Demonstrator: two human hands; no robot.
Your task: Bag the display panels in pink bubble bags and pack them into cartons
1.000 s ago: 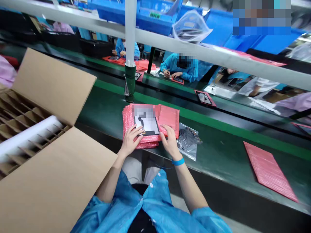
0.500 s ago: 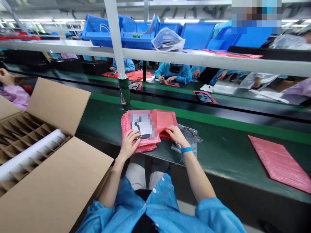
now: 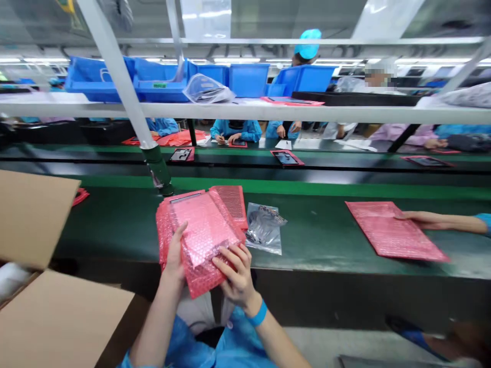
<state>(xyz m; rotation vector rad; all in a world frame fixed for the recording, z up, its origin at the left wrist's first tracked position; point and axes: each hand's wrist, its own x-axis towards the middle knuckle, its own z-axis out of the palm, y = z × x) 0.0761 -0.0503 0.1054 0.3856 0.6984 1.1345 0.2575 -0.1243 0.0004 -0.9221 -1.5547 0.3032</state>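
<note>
Both my hands hold a pink bubble-wrap bag (image 3: 203, 240) up off the belt, my left hand (image 3: 174, 258) at its lower left edge and my right hand (image 3: 238, 273) at its lower right corner. A thin dark strip (image 3: 186, 198) shows at the bag's top end, perhaps a flat panel inside. Further pink bubble bags (image 3: 232, 204) lie behind and under it. Just right of my right hand rests a clear plastic bag (image 3: 264, 228) with dark contents. A co-worker's hand (image 3: 425, 220) touches a flat pink bubble sheet (image 3: 391, 231) on the right.
An open cardboard box (image 3: 46, 306) fills the lower left corner. A green post base (image 3: 159, 171) stands behind the bags. Blue bins (image 3: 161, 84) sit on a white shelf (image 3: 245, 111), and co-workers in blue work beyond the dark belt (image 3: 307, 230).
The dark-framed panel on the stack is now covered by a pink bag that both hands have lifted. My view has swung and levelled, and a co-worker's hand has appeared on the right sheet.
</note>
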